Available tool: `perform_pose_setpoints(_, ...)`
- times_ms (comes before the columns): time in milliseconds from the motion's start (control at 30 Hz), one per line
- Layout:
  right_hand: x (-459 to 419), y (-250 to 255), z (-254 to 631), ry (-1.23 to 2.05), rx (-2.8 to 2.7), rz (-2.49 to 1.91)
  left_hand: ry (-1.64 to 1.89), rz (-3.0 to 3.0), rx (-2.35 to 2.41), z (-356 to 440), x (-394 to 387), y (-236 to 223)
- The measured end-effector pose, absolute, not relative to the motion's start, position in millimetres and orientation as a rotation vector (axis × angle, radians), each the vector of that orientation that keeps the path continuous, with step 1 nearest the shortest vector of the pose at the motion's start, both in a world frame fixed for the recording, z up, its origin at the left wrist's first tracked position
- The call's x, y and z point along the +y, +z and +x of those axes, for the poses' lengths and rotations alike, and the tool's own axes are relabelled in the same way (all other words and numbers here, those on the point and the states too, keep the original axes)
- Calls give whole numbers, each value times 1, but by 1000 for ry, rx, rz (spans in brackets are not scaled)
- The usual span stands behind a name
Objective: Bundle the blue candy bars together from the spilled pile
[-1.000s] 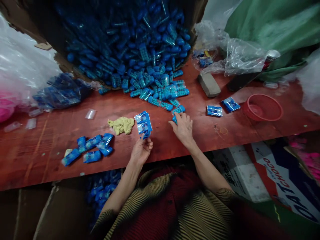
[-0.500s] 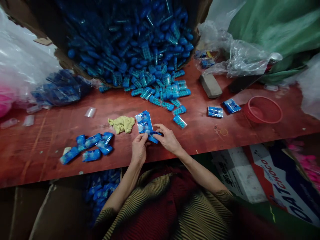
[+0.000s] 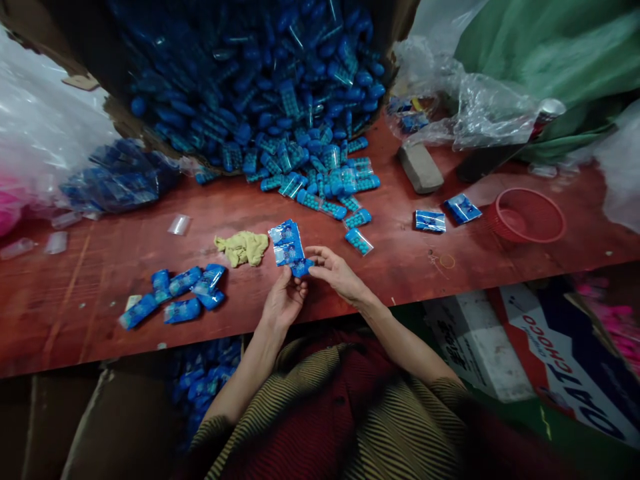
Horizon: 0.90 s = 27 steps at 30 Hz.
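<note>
Close to the table's front edge, my left hand pinches a small blue printed sleeve between thumb and fingers. My right hand meets the sleeve's right end, thumb tip at its edge and forefinger curved above. Whether a bottle is inside the sleeve I cannot tell. Just beyond lies a stack of flat blue printed sleeves. Beside it on the left is a lump of yellow-green putty-like material. Several blue-wrapped pieces lie farther left. A clear bottle of blue beads rests beyond my right hand.
A torn carton spills many blue bead-filled bottles onto the red table. At right are a grey block, two sleeve bundles and a red basket. A bag of blue pieces sits at left.
My right hand has left the loose bead bottles and come over to the sleeve at my left hand. The sleeve has been lifted off the stack and turned slightly between my hands.
</note>
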State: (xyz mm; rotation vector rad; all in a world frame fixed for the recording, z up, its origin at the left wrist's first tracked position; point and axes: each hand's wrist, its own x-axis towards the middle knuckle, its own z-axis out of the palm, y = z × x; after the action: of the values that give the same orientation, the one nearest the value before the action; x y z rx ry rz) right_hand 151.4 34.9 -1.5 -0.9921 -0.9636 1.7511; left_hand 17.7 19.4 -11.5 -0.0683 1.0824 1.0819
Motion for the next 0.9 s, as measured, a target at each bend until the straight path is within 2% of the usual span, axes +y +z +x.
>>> perform_pose_setpoints(233, 35, 3, 152, 1803, -943, -936, 1108, -29, 1039, 18, 18, -12)
perform_pose_setpoints(533, 35, 0, 150, 1756, -1073, -993, 1254, 338, 1123, 24, 8, -5)
perform_pose_setpoints(600, 33, -1, 147, 1669, -1099, -1074, 1235, 375, 1141, 26, 7, -4)
perform_pose_setpoints(733, 27, 1, 143, 1276, -1295, -1301, 1129, 269, 1087, 23, 8, -8)
perform_pose_setpoints(900, 35, 10, 163, 1408, -1527, -1145, 1051, 57, 1063, 16, 12, -11)
